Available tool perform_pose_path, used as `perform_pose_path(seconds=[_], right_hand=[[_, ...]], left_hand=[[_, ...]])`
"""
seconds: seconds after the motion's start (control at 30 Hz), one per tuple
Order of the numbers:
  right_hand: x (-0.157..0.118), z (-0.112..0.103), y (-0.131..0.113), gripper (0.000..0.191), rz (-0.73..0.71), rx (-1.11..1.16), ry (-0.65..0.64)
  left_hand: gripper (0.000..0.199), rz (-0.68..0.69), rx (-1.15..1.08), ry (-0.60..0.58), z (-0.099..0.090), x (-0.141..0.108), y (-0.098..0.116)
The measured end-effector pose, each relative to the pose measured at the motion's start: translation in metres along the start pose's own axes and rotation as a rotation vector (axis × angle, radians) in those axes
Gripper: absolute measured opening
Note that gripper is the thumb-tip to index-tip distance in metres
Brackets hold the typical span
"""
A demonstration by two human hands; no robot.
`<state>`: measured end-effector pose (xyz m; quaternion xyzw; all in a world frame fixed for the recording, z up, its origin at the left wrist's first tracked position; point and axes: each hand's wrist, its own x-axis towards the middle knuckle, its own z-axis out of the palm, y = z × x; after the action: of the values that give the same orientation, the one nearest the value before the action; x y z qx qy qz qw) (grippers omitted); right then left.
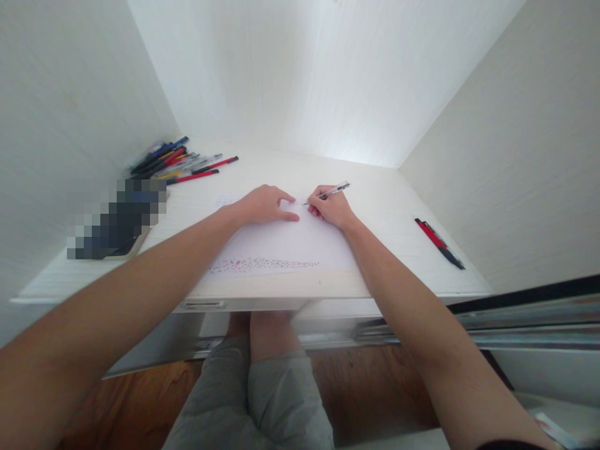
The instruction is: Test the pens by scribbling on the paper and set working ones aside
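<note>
A white sheet of paper (290, 244) lies on the white desk, with a band of small dark and red marks along its near edge and faint writing at its upper left. My right hand (330, 205) grips a clear-barrelled pen (338, 188), its tip down at the paper. Resting flat on the sheet's left part is my left hand (267, 205), empty, thumb and fingers apart. Only a small gap of paper separates the two hands.
A pile of pens (173, 159) in several colours lies at the back left. Nearer is a dark pixelated object (124, 219). Two red and black pens (438, 242) lie at the right. White walls enclose the desk (389, 250) at the back and sides.
</note>
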<state>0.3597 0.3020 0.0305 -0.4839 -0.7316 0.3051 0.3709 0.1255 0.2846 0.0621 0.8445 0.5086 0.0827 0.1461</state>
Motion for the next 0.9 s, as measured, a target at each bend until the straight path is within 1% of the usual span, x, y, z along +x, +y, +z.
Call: perform_pose_path(seconds=[0.1, 0.27, 0.3, 0.43, 0.57, 0.63, 0.67, 0.7, 0.77, 0.8, 0.87, 0.9], right_hand=[[0.0, 0.0, -0.002, 0.012, 0.007, 0.019, 0.012], [-0.002, 0.0, -0.005, 0.016, 0.058, 0.088, 0.184], [-0.003, 0.0, -0.006, 0.017, 0.065, 0.101, 0.188], [-0.003, -0.001, -0.008, 0.018, 0.08, 0.118, 0.133], [-0.01, -0.006, -0.014, 0.017, 0.089, 0.122, 0.19], [-0.026, -0.01, -0.022, 0.018, 0.084, 0.158, 0.188], [-0.039, -0.012, -0.027, 0.018, 0.079, 0.184, 0.161], [-0.055, -0.014, -0.032, 0.018, 0.076, 0.21, 0.111], [-0.091, -0.017, -0.042, 0.015, 0.079, 0.242, -0.029], [-0.11, -0.019, -0.046, 0.014, 0.102, 0.248, -0.068], [-0.142, -0.02, -0.052, 0.013, 0.143, 0.207, -0.056], [-0.153, -0.02, -0.053, 0.012, 0.145, 0.186, -0.052]], left_hand=[[0.08, 0.009, -0.008, 0.007, 0.0, 0.0, -0.001], [0.082, 0.029, -0.018, 0.012, 0.004, 0.003, -0.007], [0.082, 0.03, -0.018, 0.01, 0.004, 0.003, -0.007], [0.082, 0.038, -0.012, 0.004, 0.004, 0.004, -0.008], [0.082, 0.038, -0.009, -0.002, 0.004, 0.004, -0.007], [0.083, 0.042, -0.005, -0.004, 0.005, 0.005, -0.009], [0.084, 0.047, -0.001, -0.002, 0.006, 0.006, -0.01], [0.084, 0.056, 0.002, 0.003, 0.007, 0.007, -0.011], [0.084, 0.083, 0.004, 0.023, 0.009, 0.009, -0.014], [0.084, 0.095, 0.002, 0.031, 0.01, 0.01, -0.015], [0.083, 0.107, -0.009, 0.042, 0.011, 0.011, -0.017], [0.082, 0.106, -0.017, 0.046, 0.012, 0.012, -0.018]])
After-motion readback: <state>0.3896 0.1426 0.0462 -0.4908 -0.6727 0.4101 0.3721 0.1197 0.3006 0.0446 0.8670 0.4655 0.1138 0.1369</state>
